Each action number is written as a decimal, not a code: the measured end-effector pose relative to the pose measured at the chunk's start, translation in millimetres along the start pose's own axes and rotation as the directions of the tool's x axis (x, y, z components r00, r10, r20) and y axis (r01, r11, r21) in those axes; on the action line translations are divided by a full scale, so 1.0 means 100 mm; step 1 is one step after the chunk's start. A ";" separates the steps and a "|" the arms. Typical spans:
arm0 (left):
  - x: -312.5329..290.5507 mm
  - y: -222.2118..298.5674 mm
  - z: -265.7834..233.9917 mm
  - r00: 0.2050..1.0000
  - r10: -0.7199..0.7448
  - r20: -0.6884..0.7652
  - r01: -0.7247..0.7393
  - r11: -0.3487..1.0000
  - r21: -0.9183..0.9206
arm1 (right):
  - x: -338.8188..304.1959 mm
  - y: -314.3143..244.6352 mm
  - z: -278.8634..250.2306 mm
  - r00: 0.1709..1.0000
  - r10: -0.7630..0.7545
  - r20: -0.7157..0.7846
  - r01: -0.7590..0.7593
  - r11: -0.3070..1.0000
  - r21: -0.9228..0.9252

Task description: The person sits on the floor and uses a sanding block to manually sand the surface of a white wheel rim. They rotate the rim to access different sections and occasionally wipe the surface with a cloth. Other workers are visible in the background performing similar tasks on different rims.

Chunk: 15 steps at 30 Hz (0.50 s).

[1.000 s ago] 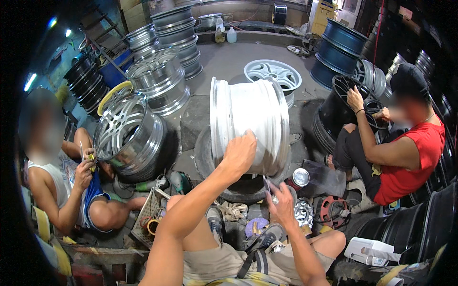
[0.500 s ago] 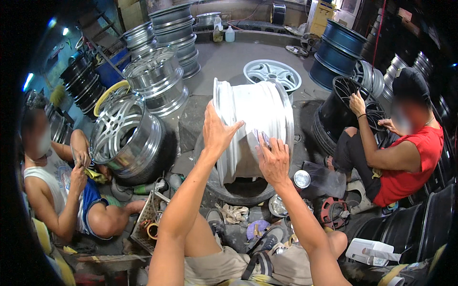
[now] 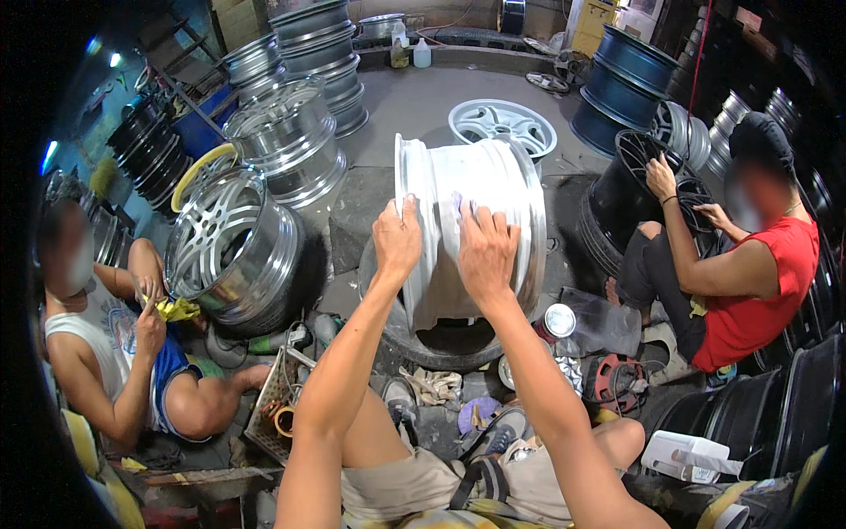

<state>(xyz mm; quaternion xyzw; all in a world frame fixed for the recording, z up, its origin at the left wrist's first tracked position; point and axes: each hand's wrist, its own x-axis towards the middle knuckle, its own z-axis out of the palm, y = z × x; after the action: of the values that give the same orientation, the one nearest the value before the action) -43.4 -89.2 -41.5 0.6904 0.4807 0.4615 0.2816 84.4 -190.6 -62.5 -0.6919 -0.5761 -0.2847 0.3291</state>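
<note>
- Right in front of the seated person, a white wheel rim [image 3: 441, 251] stands with its barrel facing them, resting on a dark tyre [image 3: 441, 358].
- The left hand [image 3: 397, 236] grasps the rim's left lip, thumb on one side and fingers on the other.
- The right hand [image 3: 487, 256], fingers bent, presses a small purplish sheet [image 3: 457, 206] against the barrel; most of the sheet is hidden under the fingertips.
- Just behind the rim, from where I stand, lies a silver-grey spoked wheel [image 3: 507, 132], face up.
- Near the right forearm there's a can with a shiny lid [image 3: 559, 320], and by the shoes a purple disc [image 3: 478, 413].
- Off to the left, a co-worker in a white tank top [image 3: 92, 344] sits with a yellow cloth [image 3: 179, 309] at the hands, beside a polished multi-spoke wheel [image 3: 273, 251].
- Over on the right, a co-worker in a red sleeveless top [image 3: 758, 304] has a hand at a black wheel [image 3: 624, 198].
</note>
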 end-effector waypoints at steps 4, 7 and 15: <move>0.00 -0.17 0.03 0.996 0.073 -0.051 -0.073 0.997 0.005 | -0.24 -0.13 -0.03 0.999 0.044 -0.020 -0.044 0.999 -0.001; 0.00 -0.15 0.05 0.996 0.075 -0.048 -0.075 0.997 0.013 | -0.41 -0.16 -0.03 0.998 0.058 0.005 -0.058 0.998 0.025; -0.01 -0.10 -0.01 0.994 0.093 -0.056 -0.094 0.996 -0.009 | -0.58 -0.20 -0.03 0.997 0.046 0.062 -0.048 0.998 0.030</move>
<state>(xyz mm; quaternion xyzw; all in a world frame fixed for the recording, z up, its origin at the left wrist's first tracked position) -48.3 -86.7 -49.5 0.6976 0.4528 0.4959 0.2500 55.0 -225.9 -102.7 -0.7084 -0.5739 -0.2465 0.3285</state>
